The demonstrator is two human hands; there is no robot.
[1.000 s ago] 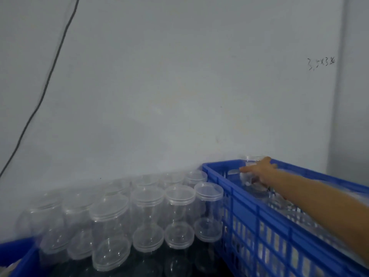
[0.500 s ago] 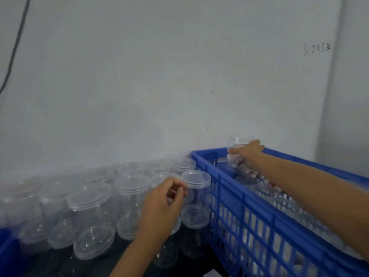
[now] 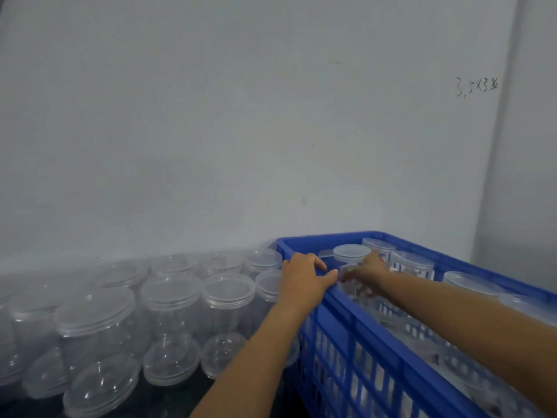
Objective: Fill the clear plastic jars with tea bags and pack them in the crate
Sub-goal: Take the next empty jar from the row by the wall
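Observation:
A blue slatted crate (image 3: 316, 239) stands at the right against the wall. Inside it stand lidded clear jars, such as the ones at the far end (image 3: 351, 254) and further right (image 3: 411, 262); red and white contents show through. My right hand (image 3: 369, 271) reaches down into the crate's far left corner, fingers curled round a clear jar (image 3: 348, 280) that is partly hidden. My left hand (image 3: 304, 280) holds the crate's left rim near the corner, fingers hooked over the edge.
To the left of the crate, several empty lidded clear jars (image 3: 229, 292) are stacked in two layers on a dark surface, right up to the grey wall. A wall corner rises behind the crate at right.
My right hand lowered the jar from rim height down into the crate's corner. My left hand came up from below, passed over the empty jars, and took hold of the crate's rim.

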